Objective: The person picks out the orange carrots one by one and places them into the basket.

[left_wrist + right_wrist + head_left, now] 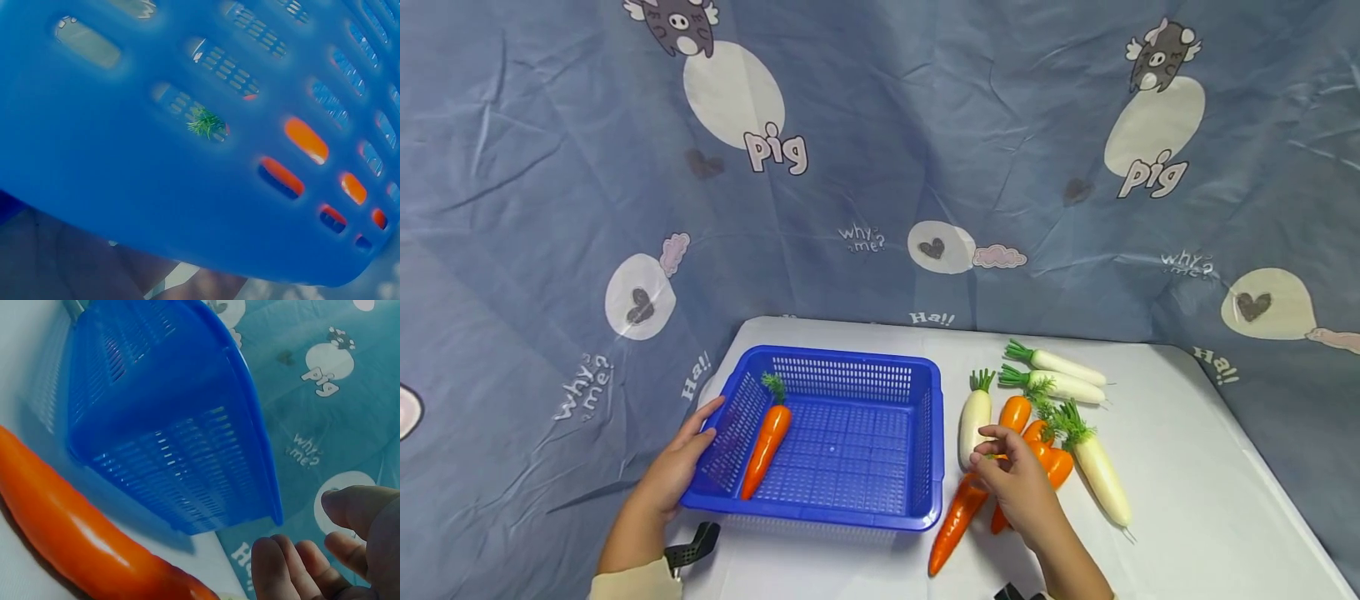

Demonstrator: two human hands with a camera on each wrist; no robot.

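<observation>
My left hand [672,468] grips the left rim of a blue plastic basket [827,517], thumb and fingers at its edge. Inside the basket, along its left side, lies one orange carrot [768,440] with a green top. In the left wrist view, the basket wall [125,175] fills most of the picture, and orange shows through its slots. Over a group of carrots right of the basket hovers my right hand [1018,483], fingers bent and thumb apart, nothing between them in the right wrist view. An orange carrot [81,531] lies below that hand, which hides part of the group.
A white radish [975,421] lies beside the carrots, just right of the basket. Two more radishes [1063,386] sit farther back, and another [1102,479] to the right. A patterned blue cloth [880,167] hangs behind the white table [1187,467].
</observation>
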